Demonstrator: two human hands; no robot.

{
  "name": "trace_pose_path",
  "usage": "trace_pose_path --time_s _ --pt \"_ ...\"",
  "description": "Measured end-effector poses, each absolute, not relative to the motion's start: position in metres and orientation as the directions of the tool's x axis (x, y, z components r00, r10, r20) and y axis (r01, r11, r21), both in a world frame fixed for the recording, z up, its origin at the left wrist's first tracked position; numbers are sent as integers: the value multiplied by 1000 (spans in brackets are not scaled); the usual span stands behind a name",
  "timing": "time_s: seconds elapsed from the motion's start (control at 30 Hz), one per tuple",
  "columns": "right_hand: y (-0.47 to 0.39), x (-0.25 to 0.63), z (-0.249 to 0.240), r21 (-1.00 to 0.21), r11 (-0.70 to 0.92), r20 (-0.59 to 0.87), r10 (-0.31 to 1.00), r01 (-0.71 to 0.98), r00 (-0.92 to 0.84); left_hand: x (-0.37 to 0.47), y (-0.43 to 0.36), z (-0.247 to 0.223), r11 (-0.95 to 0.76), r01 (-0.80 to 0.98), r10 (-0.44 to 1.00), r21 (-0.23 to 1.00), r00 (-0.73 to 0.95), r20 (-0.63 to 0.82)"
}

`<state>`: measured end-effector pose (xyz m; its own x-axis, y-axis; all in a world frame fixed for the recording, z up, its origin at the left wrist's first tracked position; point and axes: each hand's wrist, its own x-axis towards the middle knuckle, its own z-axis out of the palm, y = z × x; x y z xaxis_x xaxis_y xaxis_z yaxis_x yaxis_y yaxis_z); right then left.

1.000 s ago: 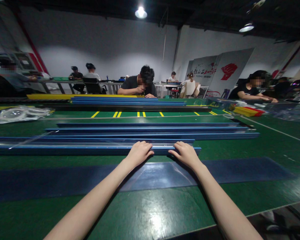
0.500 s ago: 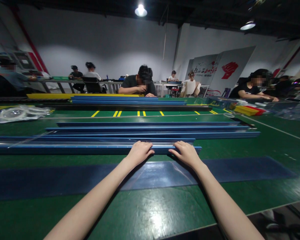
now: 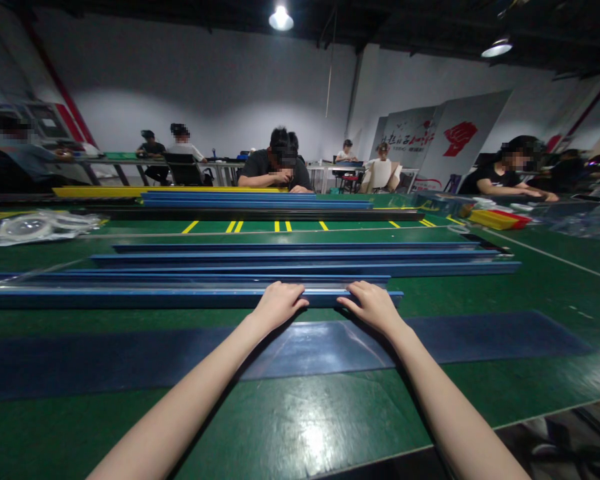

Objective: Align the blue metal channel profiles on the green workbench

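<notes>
My left hand [image 3: 279,303] curls over the near edge of a long blue channel rail [image 3: 130,300], thumb on the front face and fingertips over the rim. Close to the rail's right end, my right hand [image 3: 371,303] grips the same edge in the same way. The thumbs point toward each other, with a short stretch of rail between them. Inside the channel lies a shiny clear strip [image 3: 325,291], partly hidden by the hands. Nearer to me, a flat translucent bluish sheet [image 3: 500,337] lies under my forearms.
More blue rails [image 3: 430,269] lie just beyond on the green table [image 3: 300,427]. Further back are a black rail [image 3: 260,214], a yellow rail [image 3: 105,191] and a bagged roll [image 3: 30,228]. A yellow tray [image 3: 490,219] stands at right. Co-workers sit across the table.
At the left, a loose end of clear film has shifted left across the rails. Both of my hands stay in place on the rail.
</notes>
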<state>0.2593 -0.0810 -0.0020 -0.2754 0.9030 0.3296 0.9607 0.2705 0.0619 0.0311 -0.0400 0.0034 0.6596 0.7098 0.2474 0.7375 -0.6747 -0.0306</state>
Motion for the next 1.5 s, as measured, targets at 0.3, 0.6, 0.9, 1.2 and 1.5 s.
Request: trace_pose_path --time_s 0.3,0.6,0.9,1.2,1.5 --pt "-81 259 -2 43 276 325 905 960 -274 31 -39 2 -681 731 699 -38 665 262" --pt "-81 259 -2 22 285 330 903 958 -276 30 -39 2 -693 721 694 -12 671 261" --pt "-80 259 -3 18 292 326 903 956 -281 28 -40 0 -735 678 643 16 689 335" --pt "-80 254 -5 1 373 350 869 928 -350 29 -39 -2 -726 688 650 -6 689 322" --pt "-79 246 -4 20 370 340 871 929 -354 29 -41 3 -723 691 658 -5 690 300"
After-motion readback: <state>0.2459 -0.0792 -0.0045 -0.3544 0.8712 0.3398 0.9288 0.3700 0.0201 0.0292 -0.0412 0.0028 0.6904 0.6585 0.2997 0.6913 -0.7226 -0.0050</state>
